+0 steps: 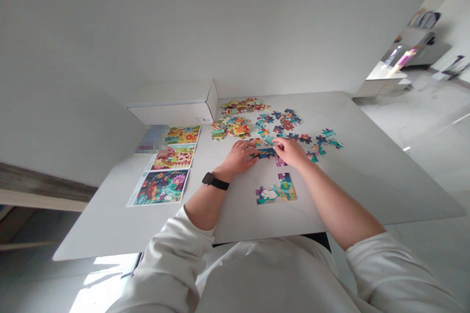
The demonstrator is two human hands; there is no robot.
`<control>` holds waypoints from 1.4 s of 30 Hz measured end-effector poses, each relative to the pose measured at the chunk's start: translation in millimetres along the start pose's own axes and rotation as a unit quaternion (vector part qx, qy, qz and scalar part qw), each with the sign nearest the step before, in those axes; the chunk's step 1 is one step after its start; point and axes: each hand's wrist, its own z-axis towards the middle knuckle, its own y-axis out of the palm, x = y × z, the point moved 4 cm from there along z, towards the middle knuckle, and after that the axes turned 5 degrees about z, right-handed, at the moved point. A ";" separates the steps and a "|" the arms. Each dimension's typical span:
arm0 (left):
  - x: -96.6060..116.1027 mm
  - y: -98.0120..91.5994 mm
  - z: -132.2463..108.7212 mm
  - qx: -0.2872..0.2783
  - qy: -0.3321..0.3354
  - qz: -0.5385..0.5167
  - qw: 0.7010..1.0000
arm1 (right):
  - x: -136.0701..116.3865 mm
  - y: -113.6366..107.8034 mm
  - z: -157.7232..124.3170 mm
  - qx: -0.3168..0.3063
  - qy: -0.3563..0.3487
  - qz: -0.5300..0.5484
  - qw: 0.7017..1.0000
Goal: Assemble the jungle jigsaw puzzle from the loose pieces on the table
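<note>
A dark blue strip of joined jigsaw puzzle pieces [267, 153] lies on the table between my hands. My left hand [239, 156], wearing a black watch [215, 181], has its thumb and bent fingers closed at the strip's left end. At the other end, my right hand [290, 151] is pinched against the strip's upper right corner. A purple puzzle piece [281, 161] sits just below that end. Nearer to me lies a joined corner section [270, 194] with a white rabbit on it. My fingers partly hide the strip's ends.
Loose puzzle pieces lie in piles beyond my hands: reddish [244, 105], yellow-orange [235, 128] and dark blue [288, 120]. Teal pieces [328, 137] are scattered at the right. Picture sheets [161, 187] lie on the left, before a white box [172, 110] by the wall.
</note>
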 end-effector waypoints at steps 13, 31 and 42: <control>18.5 -1.9 2.5 -0.024 0.036 0.001 0.999 | 2.4 -9.1 0.5 -0.030 -0.040 -0.054 0.997; 111.5 18.9 -13.1 -0.153 0.250 -0.080 0.953 | 3.9 -15.0 0.3 -0.104 -0.082 -0.057 0.990; 74.2 11.3 -4.0 -0.022 0.099 -0.051 0.994 | 8.0 -11.8 1.9 -0.081 -0.097 -0.051 0.991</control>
